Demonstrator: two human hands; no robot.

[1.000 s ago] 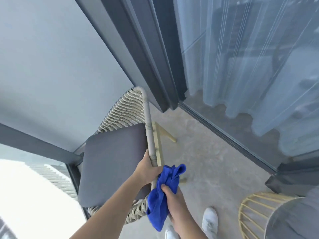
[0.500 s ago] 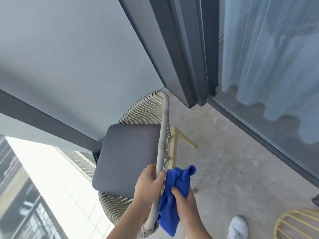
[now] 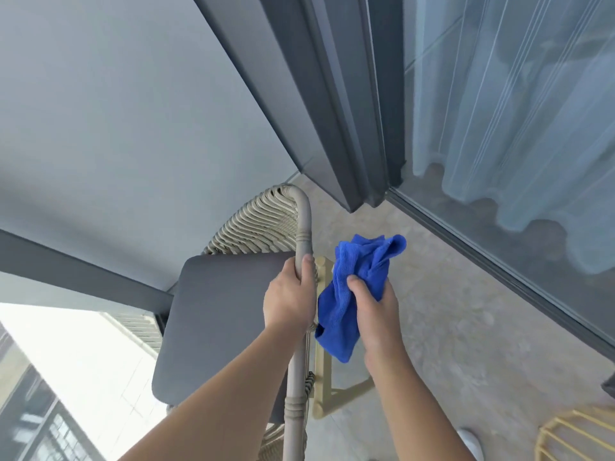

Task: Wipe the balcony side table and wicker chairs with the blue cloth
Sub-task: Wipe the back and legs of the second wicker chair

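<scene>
Head view: bunched, crumpled blue cloth (image 3: pixel 352 291)

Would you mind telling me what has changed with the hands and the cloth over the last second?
The right hand has carried the blue cloth off the wicker chair's frame rail, so it now sits beside the rail with a gap. The left hand has kept its grip on the rail, and the grey seat cushion lies as before. The head camera has shifted.

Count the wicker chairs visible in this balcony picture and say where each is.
1. The wicker chair stands against the wall, the left hand gripping its frame. The task mentions chairs, so others may lie outside the view.
</scene>
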